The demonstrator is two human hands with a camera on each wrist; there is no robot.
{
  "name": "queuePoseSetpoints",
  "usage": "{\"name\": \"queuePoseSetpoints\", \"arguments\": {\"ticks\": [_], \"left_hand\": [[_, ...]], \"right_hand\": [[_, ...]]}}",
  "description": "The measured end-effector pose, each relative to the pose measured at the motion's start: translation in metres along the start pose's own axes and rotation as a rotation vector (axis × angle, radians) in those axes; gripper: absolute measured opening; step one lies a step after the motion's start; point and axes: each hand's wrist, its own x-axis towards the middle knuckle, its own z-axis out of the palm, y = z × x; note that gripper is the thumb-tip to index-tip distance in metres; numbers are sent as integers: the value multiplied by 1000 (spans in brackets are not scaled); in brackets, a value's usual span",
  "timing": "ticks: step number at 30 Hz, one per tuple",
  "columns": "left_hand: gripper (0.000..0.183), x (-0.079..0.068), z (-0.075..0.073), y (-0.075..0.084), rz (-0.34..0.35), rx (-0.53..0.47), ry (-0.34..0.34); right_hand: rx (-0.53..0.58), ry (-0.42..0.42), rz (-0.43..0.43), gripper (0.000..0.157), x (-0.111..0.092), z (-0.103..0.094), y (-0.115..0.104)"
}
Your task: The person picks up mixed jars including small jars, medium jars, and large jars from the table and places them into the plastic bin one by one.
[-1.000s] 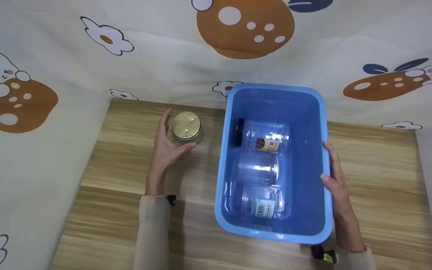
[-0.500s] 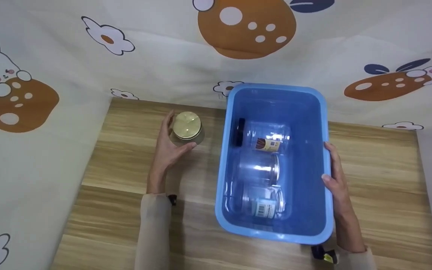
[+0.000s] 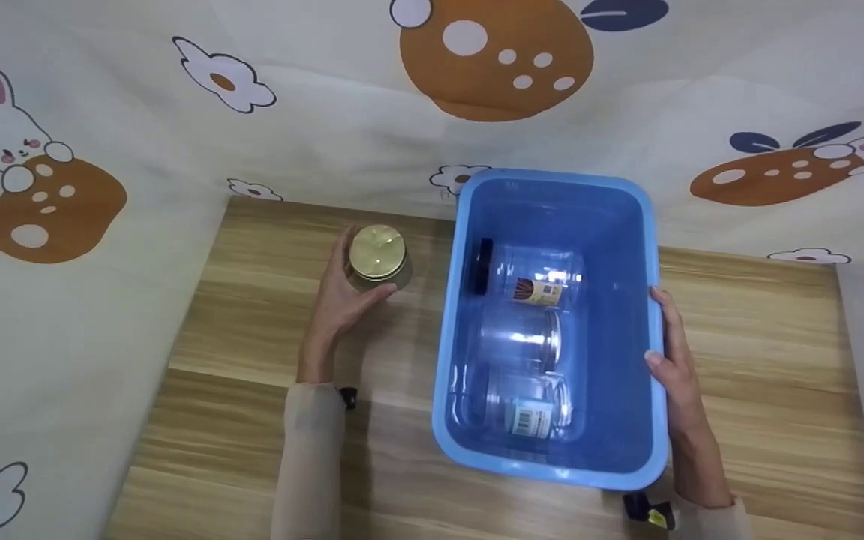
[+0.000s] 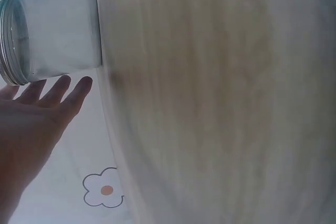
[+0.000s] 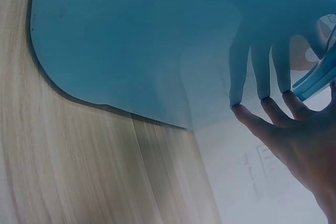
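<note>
A clear jar with a gold lid (image 3: 378, 251) stands upright on the table, left of the blue bin (image 3: 651, 247). My left hand (image 3: 340, 296) holds this jar from its left side, thumb at the front and fingers behind. In the left wrist view, the fingertips (image 4: 64, 81) lie right at the side of the jar (image 4: 60, 30). On the bin's right side, my right hand (image 3: 679, 379) grips the rim, thumb over the edge. The right wrist view has its fingers (image 5: 252, 119) against the glossy outer wall (image 5: 131, 40), which mirrors them.
Inside the bin lie several clear jars on their sides: one with a black lid (image 3: 483, 266) and brown label, a plain one (image 3: 516, 337), and one with a pale blue label (image 3: 531, 417). A patterned cloth (image 3: 327, 135) rises behind the wooden table (image 3: 229, 330).
My left hand has moved slightly to the right and closed in around the gold-lidded jar. The right hand stays on the bin's rim, and the bin has not moved.
</note>
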Motion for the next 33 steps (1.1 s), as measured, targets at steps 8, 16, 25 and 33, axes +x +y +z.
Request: {"name": "queuePoseSetpoints", "arguments": {"ticks": [8,16,25,33], "left_hand": [[109,5,0,-2,-37,-17,1],[106,6,-1,4,-48,11,-17],[96,0,-3,34,-53,37,-41],[92,0,-4,31,-30,-8,-43]], "right_hand": [[-6,2,-8,68,1,0,-1],[-8,27,-1,68,0,1,2],[-17,24,-7,68,-1,1,2],[-4,23,0,69,0,2,1]]}}
